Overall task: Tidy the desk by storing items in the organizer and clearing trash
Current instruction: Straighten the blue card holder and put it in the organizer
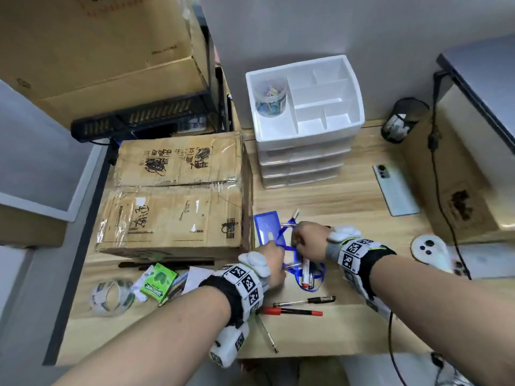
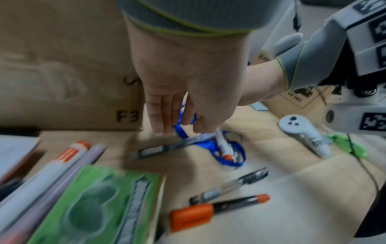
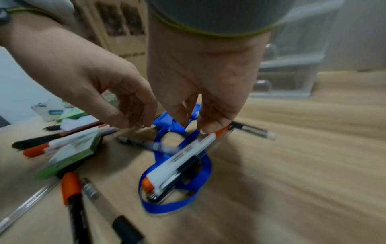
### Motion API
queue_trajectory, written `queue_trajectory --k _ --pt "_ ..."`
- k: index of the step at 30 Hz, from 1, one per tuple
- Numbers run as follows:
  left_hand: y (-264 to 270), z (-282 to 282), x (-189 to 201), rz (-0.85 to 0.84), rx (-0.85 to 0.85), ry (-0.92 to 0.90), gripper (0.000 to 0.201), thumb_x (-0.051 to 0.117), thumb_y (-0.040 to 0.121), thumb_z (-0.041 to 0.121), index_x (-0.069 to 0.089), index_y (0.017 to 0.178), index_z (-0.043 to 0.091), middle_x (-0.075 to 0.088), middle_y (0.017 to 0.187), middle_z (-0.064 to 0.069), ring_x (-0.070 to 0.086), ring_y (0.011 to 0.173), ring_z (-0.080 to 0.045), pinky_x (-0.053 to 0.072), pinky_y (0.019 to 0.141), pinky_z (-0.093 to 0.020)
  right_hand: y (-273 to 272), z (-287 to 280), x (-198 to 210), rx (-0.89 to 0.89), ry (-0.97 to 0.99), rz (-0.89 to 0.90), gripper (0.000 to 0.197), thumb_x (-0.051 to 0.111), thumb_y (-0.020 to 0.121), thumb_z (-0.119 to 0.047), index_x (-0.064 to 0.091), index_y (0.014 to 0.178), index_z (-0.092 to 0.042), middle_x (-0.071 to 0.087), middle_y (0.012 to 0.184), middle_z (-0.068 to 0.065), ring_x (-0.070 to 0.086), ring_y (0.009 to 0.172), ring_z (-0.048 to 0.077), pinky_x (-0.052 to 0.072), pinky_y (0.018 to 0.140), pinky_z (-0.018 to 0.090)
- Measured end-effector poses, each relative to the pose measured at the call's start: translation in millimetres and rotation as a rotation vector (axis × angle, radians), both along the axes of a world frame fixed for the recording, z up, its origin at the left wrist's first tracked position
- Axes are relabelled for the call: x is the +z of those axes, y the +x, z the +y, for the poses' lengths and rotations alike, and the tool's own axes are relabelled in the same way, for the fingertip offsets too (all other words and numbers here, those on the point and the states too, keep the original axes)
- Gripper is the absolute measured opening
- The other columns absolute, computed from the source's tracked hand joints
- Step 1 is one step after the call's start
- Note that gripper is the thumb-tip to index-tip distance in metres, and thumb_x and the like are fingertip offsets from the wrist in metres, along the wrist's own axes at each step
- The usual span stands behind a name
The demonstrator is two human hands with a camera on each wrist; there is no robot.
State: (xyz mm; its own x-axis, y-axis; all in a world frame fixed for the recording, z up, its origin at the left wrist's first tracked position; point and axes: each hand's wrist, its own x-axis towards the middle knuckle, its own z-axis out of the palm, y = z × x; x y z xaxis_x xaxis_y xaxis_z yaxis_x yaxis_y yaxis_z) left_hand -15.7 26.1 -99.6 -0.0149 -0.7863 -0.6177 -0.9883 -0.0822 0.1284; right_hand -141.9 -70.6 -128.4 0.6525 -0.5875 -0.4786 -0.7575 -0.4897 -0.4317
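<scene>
Right hand [image 3: 200,79] fingers curled, pinching top ends of small bundle of pens: white marker with orange cap [image 3: 177,156] plus dark pens, lower ends over loop of blue ribbon lanyard [image 3: 179,208] on wooden desk [image 1: 348,199].
Left hand [image 3: 100,85] just beside it, fingertips bunched; whether they grip lanyard or grey pen [image 2: 167,147] beneath, cannot tell.
Blue plastic badge holder [image 1: 264,227] flat on desk behind hands.
White plastic drawer organizer [image 1: 303,118] stands at back of desk, well apart from hands.
Black pen [image 1: 306,300] and red-capped black marker [image 1: 289,311] lie near desk's front edge.
</scene>
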Motion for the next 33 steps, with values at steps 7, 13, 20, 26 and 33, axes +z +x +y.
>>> queue_trajectory --k 7,13,20,26,33 --pt "9 27 -29 0.042 0.121 -0.045 0.025 0.056 0.087 0.017 0.06 0.109 0.007 0.053 0.117 -0.013 0.061 0.097 -0.034 0.05 0.079 -0.038 17 17 -30 0.061 -0.059 0.027 0.019 0.056 0.081 -0.014 0.07 0.094 -0.017 0.059 0.115 0.004 0.054 0.113 0.027 0.047 0.089 0.033" --pt "11 30 -28 0.034 0.147 -0.074 0.026 0.056 0.088 0.016 0.058 0.112 0.006 0.052 0.12 -0.013 0.059 0.1 -0.032 0.047 0.078 -0.036 23 20 -18 -0.022 -0.087 0.055 0.012 0.058 0.074 -0.025 0.069 0.077 -0.021 0.068 0.095 0.004 0.061 0.093 0.025 0.046 0.069 0.027" --pt "9 17 -5 0.071 0.168 -0.105 0.028 0.058 0.085 0.018 0.051 0.111 0.009 0.049 0.116 -0.012 0.061 0.092 -0.035 0.045 0.071 -0.038 20 0 40 -0.524 0.22 -0.409 0.025 0.072 0.074 0.0 0.061 0.067 -0.021 0.06 0.061 -0.005 0.053 0.055 0.007 0.045 0.059 0.021" --pt "0 -1 21 0.091 0.201 -0.179 0.041 0.06 0.088 0.021 0.046 0.124 0.01 0.05 0.12 -0.011 0.059 0.102 -0.031 0.04 0.072 -0.033 20 -17 105 -0.749 0.516 -0.681 0.021 0.058 0.08 0.012 0.057 0.085 -0.009 0.061 0.058 0.009 0.059 0.049 0.018 0.052 0.056 0.028" --pt "0 -17 50 0.088 0.25 -0.168 0.044 0.064 0.084 0.023 0.045 0.12 0.008 0.053 0.117 -0.01 0.06 0.1 -0.028 0.048 0.081 -0.035 21 -24 158 -0.738 0.627 -0.797 0.022 0.049 0.083 0.009 0.058 0.081 -0.011 0.054 0.057 0.006 0.052 0.046 0.016 0.044 0.054 0.027"
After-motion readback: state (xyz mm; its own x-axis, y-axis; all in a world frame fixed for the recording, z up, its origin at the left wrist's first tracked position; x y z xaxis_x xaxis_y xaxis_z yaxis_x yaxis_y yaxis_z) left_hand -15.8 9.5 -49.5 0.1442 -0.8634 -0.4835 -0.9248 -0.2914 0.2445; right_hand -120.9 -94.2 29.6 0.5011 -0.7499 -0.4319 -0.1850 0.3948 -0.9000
